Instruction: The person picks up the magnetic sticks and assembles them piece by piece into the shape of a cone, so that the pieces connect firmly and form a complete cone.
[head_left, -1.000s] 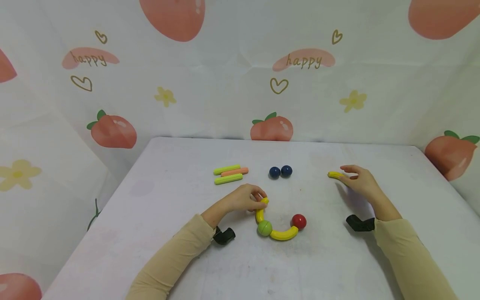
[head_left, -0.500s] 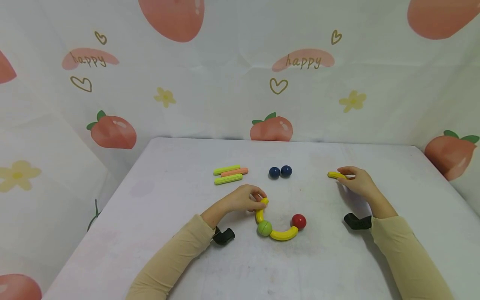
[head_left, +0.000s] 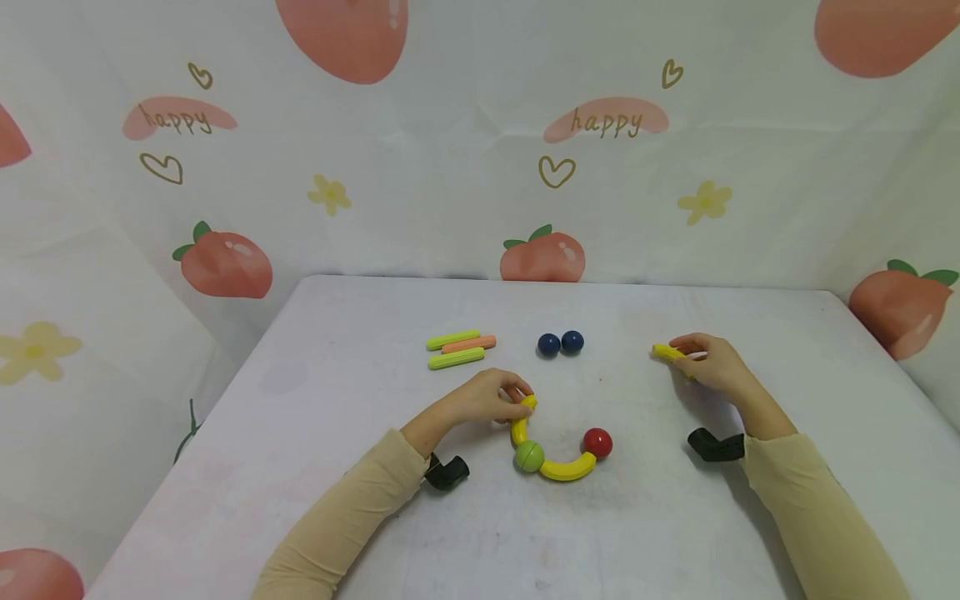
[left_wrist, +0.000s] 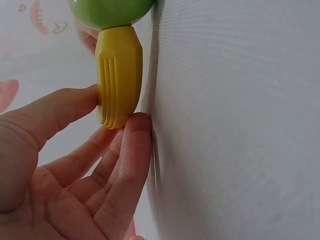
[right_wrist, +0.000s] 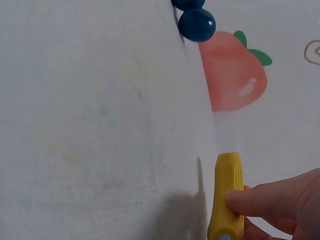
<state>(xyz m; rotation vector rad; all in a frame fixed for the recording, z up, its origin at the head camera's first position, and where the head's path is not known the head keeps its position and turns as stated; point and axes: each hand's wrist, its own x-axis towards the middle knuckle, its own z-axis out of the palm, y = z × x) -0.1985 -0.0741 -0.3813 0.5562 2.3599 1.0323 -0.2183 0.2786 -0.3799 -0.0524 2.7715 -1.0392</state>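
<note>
Our right hand [head_left: 711,365] pinches 1 loose yellow bar [head_left: 664,352], newly tilted, so apparently secured; our left hand [head_left: 486,397] pinches the yellow piece [head_left: 519,433] touching the green ball [head_left: 529,457].

Yellow pieces [left_wrist: 119,75], green ball [head_left: 529,456], red ball [head_left: 597,442], apparently navy balls [head_left: 549,345].

Yellow pcs [left_wrist: 119,75] semi-gloss plastic, grooved; red ball [head_left: 597,442] v. glossy.

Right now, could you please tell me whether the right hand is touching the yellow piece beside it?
Touching: the right wrist view shows the right hand with its thumb pressed against the yellow piece, overlapping its side.
</note>
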